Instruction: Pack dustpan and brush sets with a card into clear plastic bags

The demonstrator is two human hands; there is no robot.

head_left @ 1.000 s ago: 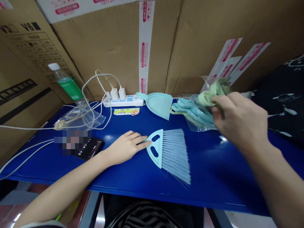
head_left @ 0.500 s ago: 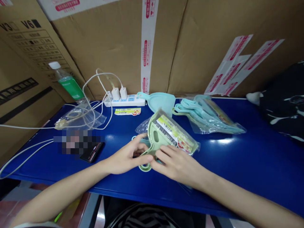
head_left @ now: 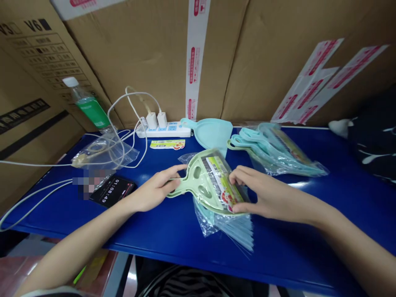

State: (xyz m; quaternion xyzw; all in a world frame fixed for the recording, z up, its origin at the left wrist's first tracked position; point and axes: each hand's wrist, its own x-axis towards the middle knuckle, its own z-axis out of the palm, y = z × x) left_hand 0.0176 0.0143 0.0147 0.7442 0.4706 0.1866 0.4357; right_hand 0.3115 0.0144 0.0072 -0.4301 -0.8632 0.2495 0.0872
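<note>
A pale green dustpan-and-brush set [head_left: 195,181], partly in a clear bag with a yellow-green label card, is held low over the table. My left hand [head_left: 156,189] is closed round its handle end at the left. Opposite, my right hand [head_left: 262,194] grips the bagged bristle edge, thumb at the lower corner and fingers by the card. Beneath the set, a clear bag with light blue bristles [head_left: 236,231] sticks out toward me; the rest of that brush is hidden.
Behind lie a light blue dustpan [head_left: 213,133] and, to the right, a bagged stack of blue dustpans [head_left: 272,150]. A label card [head_left: 167,144] lies before a white power strip [head_left: 173,131]. At left are a bottle [head_left: 93,111], cables and a phone [head_left: 113,192]. Cardboard [head_left: 148,62] walls the back.
The green set has turned flatter, its handle now pointing left and its bristle edge right. My right hand has moved from the handle to the bagged edge, uncovering the blue bristles.
</note>
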